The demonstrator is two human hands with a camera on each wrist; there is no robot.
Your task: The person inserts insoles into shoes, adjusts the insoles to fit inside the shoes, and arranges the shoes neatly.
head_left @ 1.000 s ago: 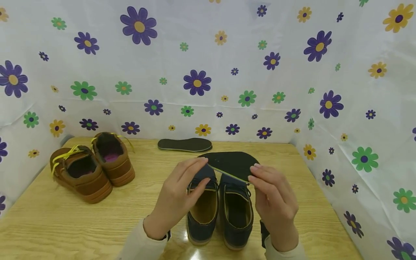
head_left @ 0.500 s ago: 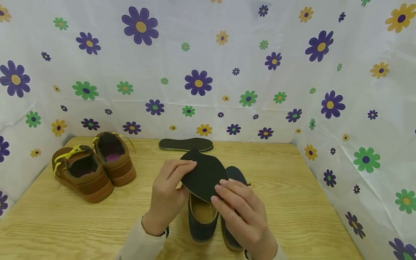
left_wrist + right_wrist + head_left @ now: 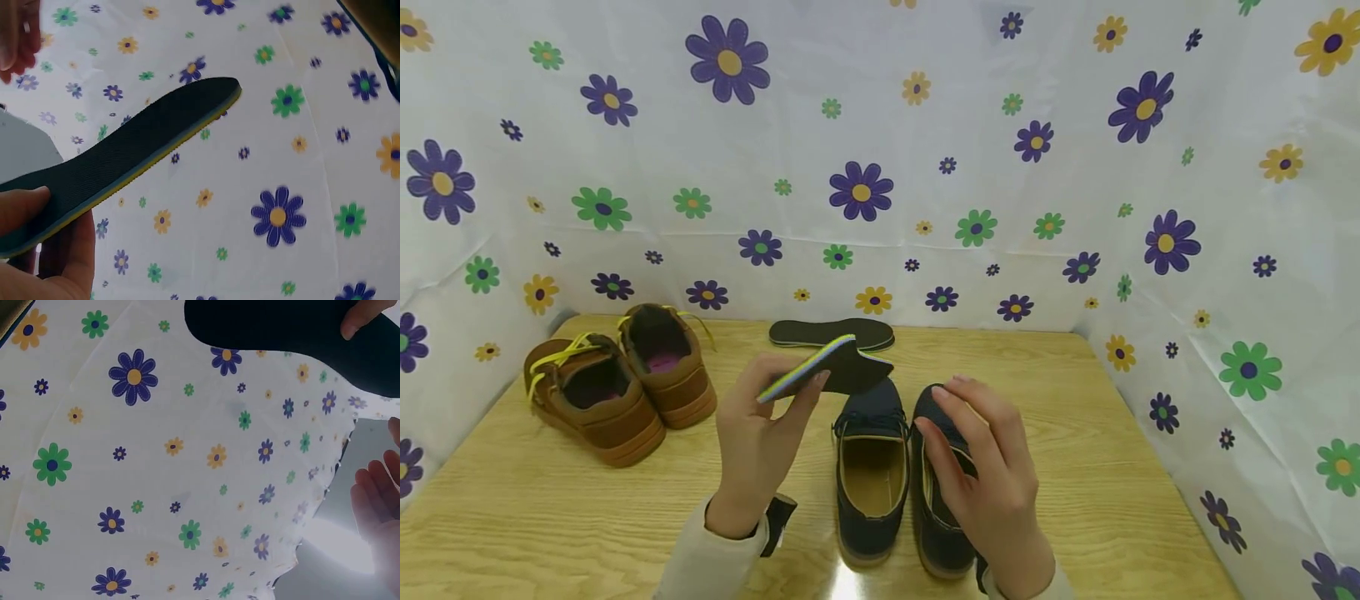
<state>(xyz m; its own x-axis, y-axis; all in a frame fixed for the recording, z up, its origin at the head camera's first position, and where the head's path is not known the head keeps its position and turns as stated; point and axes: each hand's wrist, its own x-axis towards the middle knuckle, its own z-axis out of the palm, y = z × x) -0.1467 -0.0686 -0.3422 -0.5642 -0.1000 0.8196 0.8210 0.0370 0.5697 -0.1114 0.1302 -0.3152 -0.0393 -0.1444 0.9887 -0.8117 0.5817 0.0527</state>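
Observation:
My left hand (image 3: 752,454) pinches a black insole (image 3: 850,369) between thumb and fingers, above and in front of the navy shoes. In the left wrist view the insole (image 3: 150,134) shows a textured dark face and a blue-and-yellow layered edge. My right hand (image 3: 992,479), its fingers relaxed and bent, hovers over the right navy shoe (image 3: 938,550), apart from the insole. Beside it stands the left navy shoe (image 3: 863,540), its tan inside visible. The right hand hides part of the right shoe. In the right wrist view, the right hand's fingers (image 3: 378,500) hold nothing.
A second black insole (image 3: 831,333) lies flat near the back edge of the wooden table (image 3: 1075,417). To the left stand two brown shoes with yellow laces, one nearer (image 3: 617,437) and one farther (image 3: 688,400). A flowered white curtain (image 3: 790,133) surrounds the back and sides.
The insole has moved left and tipped, turning its layered edge toward me. Both hands held it earlier; my right hand has let go, and only my left hand holds it now.

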